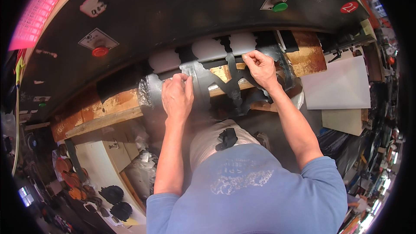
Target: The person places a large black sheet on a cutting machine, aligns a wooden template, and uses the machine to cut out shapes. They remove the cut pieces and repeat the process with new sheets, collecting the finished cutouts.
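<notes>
A thin, limp black sheet [195, 76] with ragged cut-outs hangs over the front edge of a wooden bench, in front of a large dark machine panel. Its narrow strips leave gaps, and part of it drops toward my waist. My left hand [177, 96] is closed, with its fingertips pinching the left part of this sheet. Farther right and a little farther away, my right hand [261, 70] has thumb and forefinger pinched at the sheet's upper right edge. Pale rounded shapes [209, 50] show in a row beyond the strips, under the panel.
The dark machine panel [186, 4] overhangs the far side, bearing a red button [100, 51] and a green button [280, 6]. A white sheet [338, 84] hangs at the right. A pale cabinet [102, 160] stands at lower left, and a pink basket [41, 13] sits at upper left.
</notes>
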{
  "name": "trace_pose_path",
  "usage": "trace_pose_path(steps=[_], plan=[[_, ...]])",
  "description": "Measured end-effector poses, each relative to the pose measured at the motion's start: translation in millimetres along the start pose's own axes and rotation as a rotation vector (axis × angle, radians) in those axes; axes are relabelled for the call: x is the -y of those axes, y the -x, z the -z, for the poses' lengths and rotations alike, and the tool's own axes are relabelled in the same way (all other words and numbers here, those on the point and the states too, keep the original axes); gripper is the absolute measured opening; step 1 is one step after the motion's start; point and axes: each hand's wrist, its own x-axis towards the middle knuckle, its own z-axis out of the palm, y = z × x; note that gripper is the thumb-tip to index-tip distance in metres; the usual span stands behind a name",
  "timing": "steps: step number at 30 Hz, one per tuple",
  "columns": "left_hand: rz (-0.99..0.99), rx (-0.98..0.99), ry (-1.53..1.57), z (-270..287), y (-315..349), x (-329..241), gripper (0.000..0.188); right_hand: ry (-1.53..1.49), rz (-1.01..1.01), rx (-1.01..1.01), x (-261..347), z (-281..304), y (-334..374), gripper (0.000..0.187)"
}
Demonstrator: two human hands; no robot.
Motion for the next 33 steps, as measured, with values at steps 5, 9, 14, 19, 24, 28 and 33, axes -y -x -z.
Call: trace_pose_path(steps=[5, 9, 14, 19, 24, 28, 33], plan=[[0.003, -0.001, 0.018, -2.0, 3.4, 4.4, 0.013, -0.020, -0.001, 0.000, 36.1, 1.4, -5.3, 0.012], [0.006, 0.058, 0.048, 1.6, 5.9, 2.2, 0.012, -0.012, 0.196, 0.143, 59.1, -39.4, -36.4, 0.015], [0.162, 0.272, 0.239, 33.6, -14.5, -7.9, 0.011, 0.171, 0.261, 0.314, 68.7, -134.6, -90.7, 0.067], [0.112, -0.048, 0.122, 50.6, -82.5, 40.9, 0.026, 0.247, 0.322, 0.303, 71.3, -218.1, -115.1, 0.082], [0.118, 0.035, -0.053, 15.2, -112.4, 85.5, 0.043, 0.070, 0.236, 0.331, 74.6, -195.9, -130.1, 0.080], [0.093, 0.049, -0.092, 5.6, -101.3, 93.5, 0.043, -0.076, 0.164, 0.322, 64.4, -126.5, -143.8, 0.079], [0.067, 0.044, -0.113, 5.1, -102.1, 90.1, 0.040, 0.221, 0.304, 0.177, 41.5, -113.9, -126.3, 0.081]])
